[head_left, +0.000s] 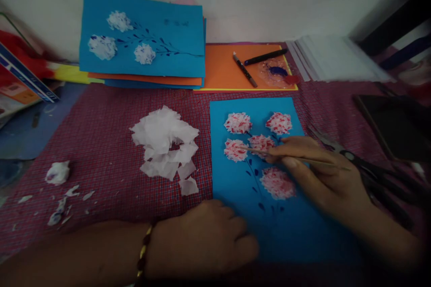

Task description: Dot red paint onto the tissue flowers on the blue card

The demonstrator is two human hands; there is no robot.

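My right hand (313,166) pinches a thin wooden stick (259,150). Its tip meets a white paper flower dabbed with red (235,150), at the left of a blue sheet (225,188). Several such red-and-white flowers sit on this sheet, with dark blue painted stems and leaves between them. My left hand (205,237), a bracelet (144,251) at its wrist, lies curled into a fist over the sheet's lower left edge. The underside of that fist is hidden.
White paper pieces (164,143) lie left of the sheet. Behind stands a blue card (141,65) with white flowers. Two pens and a paint-smeared plastic piece (278,71) lie on orange sheets (222,67). Scissors (350,157) and a dark flat object (393,125) are at right.
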